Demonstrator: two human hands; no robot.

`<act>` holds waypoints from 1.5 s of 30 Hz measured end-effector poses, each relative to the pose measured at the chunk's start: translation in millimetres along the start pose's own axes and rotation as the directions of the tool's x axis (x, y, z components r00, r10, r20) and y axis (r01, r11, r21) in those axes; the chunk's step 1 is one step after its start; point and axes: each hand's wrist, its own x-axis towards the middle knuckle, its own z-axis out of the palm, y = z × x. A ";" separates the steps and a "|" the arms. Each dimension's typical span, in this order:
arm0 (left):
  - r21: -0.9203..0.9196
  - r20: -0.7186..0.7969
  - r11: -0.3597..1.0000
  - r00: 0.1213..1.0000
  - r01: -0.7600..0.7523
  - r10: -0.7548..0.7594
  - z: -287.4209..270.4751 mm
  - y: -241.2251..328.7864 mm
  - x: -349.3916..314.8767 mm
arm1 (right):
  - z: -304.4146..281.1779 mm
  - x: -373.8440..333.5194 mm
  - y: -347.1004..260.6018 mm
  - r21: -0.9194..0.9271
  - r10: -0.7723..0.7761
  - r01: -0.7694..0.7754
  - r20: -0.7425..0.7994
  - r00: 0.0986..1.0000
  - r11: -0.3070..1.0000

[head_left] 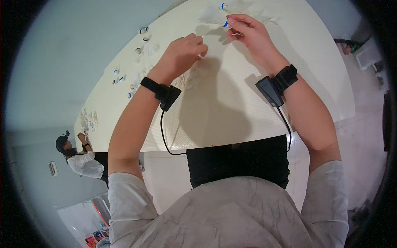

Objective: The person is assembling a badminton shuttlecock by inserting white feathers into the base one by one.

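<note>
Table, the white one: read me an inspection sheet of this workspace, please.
Surface: white table, textured top.
Job's things: blue-banded shuttlecock in the right hand; another shuttlecock beyond it.
Clutter: white feathers near the left hand; banded corks farther left.
Grips: right closed on its shuttlecock; left curled, contents hidden.
Cables: black cable from each wrist unit, past the table's near edge.
Surroundings: co-worker at left; tiled floor.

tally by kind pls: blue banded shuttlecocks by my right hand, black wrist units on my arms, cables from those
Blue-banded shuttlecocks: 2, one held in the right hand
Black wrist units: 2
Black cables: 2
Total: 6
</note>
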 end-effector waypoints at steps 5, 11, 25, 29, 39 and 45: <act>-0.032 0.015 0.999 0.999 -0.039 0.039 2.5 1.0 2.6 | 1.8 -0.9 0.7 0.015 -0.024 0.024 -0.004 1.000 1.000; -0.015 0.050 0.999 0.998 -0.045 0.045 4.2 -2.5 2.4 | 0.2 1.7 1.0 0.036 -0.011 0.011 -0.026 1.000 0.999; -0.128 -0.023 0.991 0.999 -0.031 0.029 -7.7 1.3 0.0 | 0.4 2.3 1.0 0.028 0.009 -0.008 -0.044 0.999 1.000; -0.090 0.034 0.996 0.999 -0.018 0.022 -0.9 1.5 4.9 | -0.7 0.3 -0.6 0.017 0.006 -0.005 -0.032 0.999 1.000; -0.124 0.021 0.991 0.999 0.047 -0.045 -4.4 -4.4 1.0 | -0.6 -0.6 -1.5 -0.007 0.009 -0.009 -0.026 1.000 1.000; -0.199 0.035 0.952 0.972 0.233 -0.231 -22.2 -6.9 -10.3 | -1.9 -1.0 0.5 0.016 -0.007 0.008 -0.031 0.999 1.000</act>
